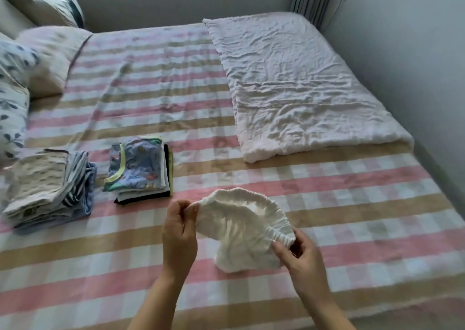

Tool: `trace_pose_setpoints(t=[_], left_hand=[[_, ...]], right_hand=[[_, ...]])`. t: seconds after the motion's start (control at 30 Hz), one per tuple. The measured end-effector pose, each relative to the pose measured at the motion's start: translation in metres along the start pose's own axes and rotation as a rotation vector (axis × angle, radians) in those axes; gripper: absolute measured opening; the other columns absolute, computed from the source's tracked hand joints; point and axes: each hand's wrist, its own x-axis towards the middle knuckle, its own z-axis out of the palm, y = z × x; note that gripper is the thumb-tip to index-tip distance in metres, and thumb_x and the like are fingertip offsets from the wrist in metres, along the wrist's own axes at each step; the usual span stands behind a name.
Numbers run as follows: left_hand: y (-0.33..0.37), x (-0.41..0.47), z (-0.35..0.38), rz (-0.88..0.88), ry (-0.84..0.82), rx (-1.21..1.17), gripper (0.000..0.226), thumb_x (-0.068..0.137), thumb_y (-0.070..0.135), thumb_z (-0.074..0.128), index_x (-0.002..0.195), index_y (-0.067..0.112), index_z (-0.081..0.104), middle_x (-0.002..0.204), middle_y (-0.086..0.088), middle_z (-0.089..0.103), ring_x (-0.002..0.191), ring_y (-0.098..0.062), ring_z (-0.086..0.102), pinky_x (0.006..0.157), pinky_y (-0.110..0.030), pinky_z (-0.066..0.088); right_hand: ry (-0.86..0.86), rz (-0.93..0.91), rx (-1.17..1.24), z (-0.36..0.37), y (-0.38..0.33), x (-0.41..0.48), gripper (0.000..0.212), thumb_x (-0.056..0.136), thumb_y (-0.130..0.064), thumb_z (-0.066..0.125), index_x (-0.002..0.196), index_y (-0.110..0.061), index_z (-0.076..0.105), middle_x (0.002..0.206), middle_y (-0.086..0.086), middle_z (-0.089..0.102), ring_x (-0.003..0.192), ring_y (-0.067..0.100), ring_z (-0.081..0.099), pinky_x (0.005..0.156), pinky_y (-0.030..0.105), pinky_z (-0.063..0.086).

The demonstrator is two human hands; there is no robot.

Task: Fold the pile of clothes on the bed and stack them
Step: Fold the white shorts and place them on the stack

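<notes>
Two folded stacks point(49, 186) point(139, 168), one white garment point(239, 226)

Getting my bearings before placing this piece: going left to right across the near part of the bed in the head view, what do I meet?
Cream stack → blue stack → left hand → white garment → right hand.

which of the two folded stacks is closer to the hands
The blue-topped stack, its top garment printed, with yellow-green trim; it lies just beyond the left hand. The cream-topped stack sits farther off toward the pillows.
</notes>
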Motion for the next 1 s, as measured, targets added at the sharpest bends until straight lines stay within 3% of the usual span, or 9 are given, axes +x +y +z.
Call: trace_pose_setpoints(t=[0.1,0.17,0.3,0.4,0.47,0.57,0.7,0.83,1.0], left_hand=[[0.037,0.012,-0.022,-0.056,0.005,-0.036,0.019,0.093,0.008,0.05,0.076,0.017,0.048,0.067,-0.002,0.049,0.059,-0.005,0.044,0.057,-0.017,0.036],[0.055,0.018,-0.037,-0.081,-0.026,-0.023,0.02,0.093,0.006,0.05,0.075,0.013,0.048,0.065,0.0,0.046,0.058,-0.006,0.042,0.057,-0.018,0.035],[0.073,0.022,-0.064,-0.127,-0.068,0.026,0.016,0.094,0.004,0.047,0.078,0.006,0.047,0.067,-0.003,0.044,0.062,-0.015,0.04,0.06,-0.023,0.034],[0.079,0.014,-0.084,-0.141,-0.079,0.02,0.016,0.094,0.002,0.047,0.08,0.01,0.048,0.07,-0.002,0.044,0.065,-0.015,0.041,0.063,-0.024,0.035],[0.082,0.007,-0.098,-0.13,-0.15,-0.032,0.006,0.089,0.012,0.059,0.089,0.015,0.054,0.074,-0.002,0.049,0.067,-0.015,0.045,0.064,-0.02,0.04],[0.084,-0.001,-0.112,-0.16,-0.25,-0.02,0.034,0.068,0.024,0.08,0.099,0.019,0.067,0.082,0.0,0.067,0.073,-0.017,0.061,0.067,-0.026,0.052],[0.091,-0.002,-0.116,-0.195,-0.142,-0.109,0.006,0.073,0.016,0.075,0.076,0.011,0.073,0.069,-0.007,0.068,0.066,-0.017,0.06,0.064,-0.037,0.048],[0.095,0.002,-0.117,-0.203,-0.028,-0.09,0.012,0.08,0.012,0.07,0.075,0.001,0.068,0.077,-0.022,0.059,0.069,-0.025,0.055,0.066,-0.037,0.043],[0.109,-0.008,-0.102,-0.265,0.129,-0.101,0.013,0.083,0.015,0.068,0.073,0.009,0.06,0.066,-0.006,0.061,0.063,-0.02,0.056,0.061,-0.035,0.046]], right_hand=[[-0.02,-0.079,-0.06,-0.009,-0.045,0.002,0.006,0.082,-0.013,0.068,0.088,-0.012,0.068,0.08,0.018,0.068,0.078,0.036,0.064,0.069,0.049,0.052],[-0.031,-0.114,-0.128,-0.012,-0.066,0.004,0.016,0.083,-0.012,0.068,0.088,0.002,0.064,0.084,0.029,0.062,0.082,0.046,0.058,0.072,0.055,0.049],[-0.082,-0.174,-0.218,-0.007,-0.1,0.003,0.008,0.084,-0.008,0.066,0.091,-0.006,0.068,0.08,0.014,0.069,0.077,0.03,0.065,0.07,0.041,0.053],[-0.107,-0.204,-0.257,-0.006,-0.11,0.002,0.015,0.085,-0.008,0.065,0.084,0.007,0.06,0.08,0.031,0.06,0.069,0.035,0.057,0.066,0.048,0.048],[-0.126,-0.213,-0.256,-0.007,-0.115,0.002,0.016,0.085,-0.008,0.065,0.084,0.007,0.06,0.08,0.032,0.059,0.066,0.033,0.056,0.065,0.048,0.048],[-0.169,-0.203,-0.245,-0.007,-0.123,0.001,0.005,0.084,-0.011,0.067,0.084,-0.006,0.067,0.078,0.02,0.067,0.069,0.026,0.062,0.066,0.044,0.05],[-0.219,-0.19,-0.251,0.0,-0.13,0.006,0.005,0.081,-0.015,0.069,0.078,-0.011,0.07,0.073,0.013,0.07,0.066,0.022,0.064,0.063,0.035,0.05],[-0.174,-0.146,-0.136,0.015,-0.134,0.011,0.008,0.079,-0.013,0.072,0.075,-0.007,0.068,0.066,0.011,0.064,0.062,0.019,0.057,0.058,0.028,0.045],[0.012,-0.242,-0.157,0.046,-0.135,0.004,0.011,0.08,-0.011,0.071,0.074,-0.005,0.064,0.068,0.014,0.065,0.061,0.025,0.058,0.056,0.027,0.044]])
